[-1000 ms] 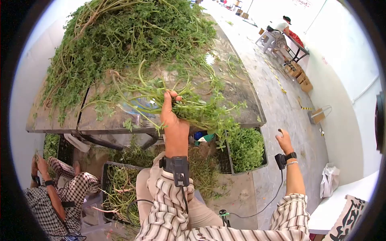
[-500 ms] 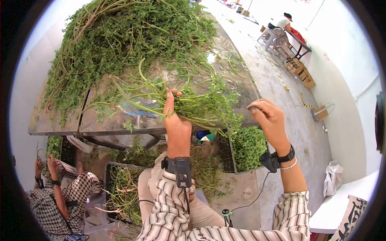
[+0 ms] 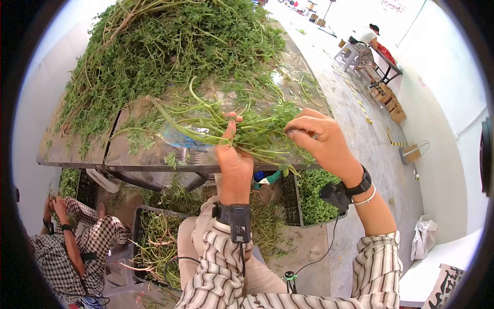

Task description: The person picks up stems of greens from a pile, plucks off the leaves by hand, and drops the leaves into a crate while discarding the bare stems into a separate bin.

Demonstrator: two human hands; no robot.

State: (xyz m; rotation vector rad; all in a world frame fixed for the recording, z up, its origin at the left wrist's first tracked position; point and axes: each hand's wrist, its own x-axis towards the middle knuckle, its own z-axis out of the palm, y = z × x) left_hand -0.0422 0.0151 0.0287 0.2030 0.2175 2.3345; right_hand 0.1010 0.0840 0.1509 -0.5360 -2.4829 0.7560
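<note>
My left hand (image 3: 234,162) is closed around a bunch of leafy green stems (image 3: 260,129) above the table's front edge. Pale stem ends stick out to the left, and the leafy tips spread right. At those leafy tips is my right hand (image 3: 321,141), thumb and fingers pinched together; what lies between the fingertips, if anything, is too small to make out. Behind both hands, a large heap of the same greens (image 3: 175,56) covers the back of the table (image 3: 139,159). Loose sprigs and a bluish plastic piece (image 3: 188,139) lie beside the bunch.
Below the table stand a black crate of leafy greens (image 3: 319,195) at right and a crate of stems (image 3: 157,242) at left. A co-worker in checked clothes (image 3: 67,252) sits at left. Another person (image 3: 366,44) sits far right near cardboard boxes (image 3: 388,103). A cable hangs from my right wrist.
My right hand has moved left, from beside the bunch to its leafy tips. My left hand still holds the bunch, and the view has shifted slightly.
</note>
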